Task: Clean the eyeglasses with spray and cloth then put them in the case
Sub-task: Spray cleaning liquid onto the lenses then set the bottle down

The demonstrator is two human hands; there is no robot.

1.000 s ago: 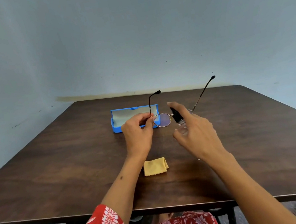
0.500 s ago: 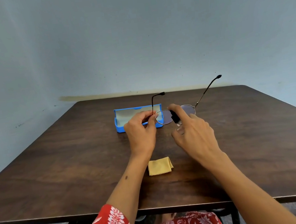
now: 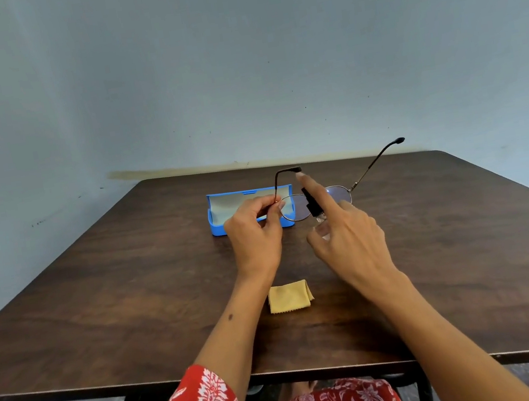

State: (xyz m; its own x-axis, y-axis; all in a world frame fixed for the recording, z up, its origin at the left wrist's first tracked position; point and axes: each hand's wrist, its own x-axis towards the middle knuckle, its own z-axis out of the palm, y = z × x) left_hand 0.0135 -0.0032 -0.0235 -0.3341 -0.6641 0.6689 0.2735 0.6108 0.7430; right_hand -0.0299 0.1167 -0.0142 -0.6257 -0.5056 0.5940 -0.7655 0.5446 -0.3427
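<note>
Right hand: the right hand grips a small spray bottle, thumb and lower fingers wrapped round its clear body, the index finger raised straight over the black nozzle head.
Left hand: the left hand pinches the eyeglasses at the left hinge, fingers curled tight on the frame.
Eyeglasses: held above the table, temples unfolded and pointing away toward the far wall, lenses facing the person, just beyond the nozzle.
Step in hand: judged to be the spraying of the lenses; wiping and casing are not yet done.
Doing it well: the nozzle should stay near the lens and square to it; a short press per lens likely suffices. The frame pinch should stay on metal, off the glass.
Risk: a thin wire frame held at one hinge may twist under handling.
Cloth: a folded yellow cloth lies on the near table, between the forearms, within easy reach.
Case: the blue case sits open farther back, left of the glasses.
</note>
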